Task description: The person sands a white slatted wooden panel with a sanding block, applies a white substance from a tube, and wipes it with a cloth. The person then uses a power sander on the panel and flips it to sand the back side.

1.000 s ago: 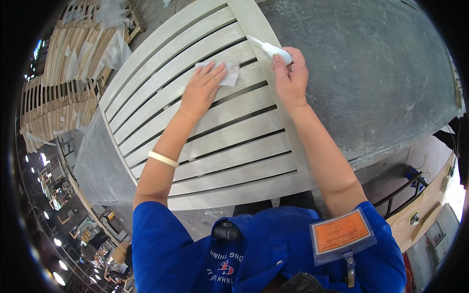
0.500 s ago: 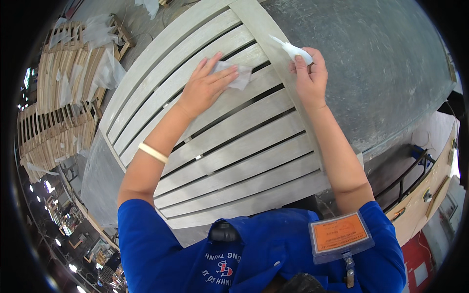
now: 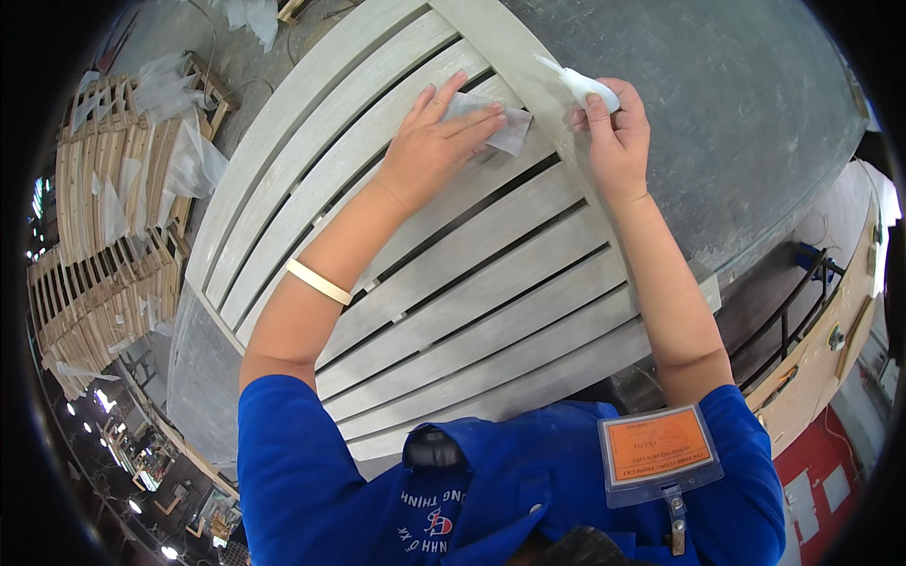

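A light grey slatted wooden panel [image 3: 472,243] lies flat in front of me. My left hand [image 3: 432,149] rests on its far slats with fingers stretched and spread, pressing on a thin whitish sheet [image 3: 510,132]. Whether that sheet is cloth or abrasive paper I cannot tell. Over the panel's right side rail, my right hand [image 3: 615,132] grips a white squeeze bottle [image 3: 593,91] between thumb and fingers. The bottle's thin nozzle points up and to the left, toward the rail.
The panel lies on a dark grey worktable [image 3: 727,141]. Stacked slatted wooden frames [image 3: 113,189] with plastic film stand at the left. At the lower right are a pale wooden board [image 3: 813,363] and dark metal tubing [image 3: 785,325].
My left hand and the sheet have slid to the right along the slats, toward the side rail. The right hand has shifted slightly right and farther away, still holding the bottle.
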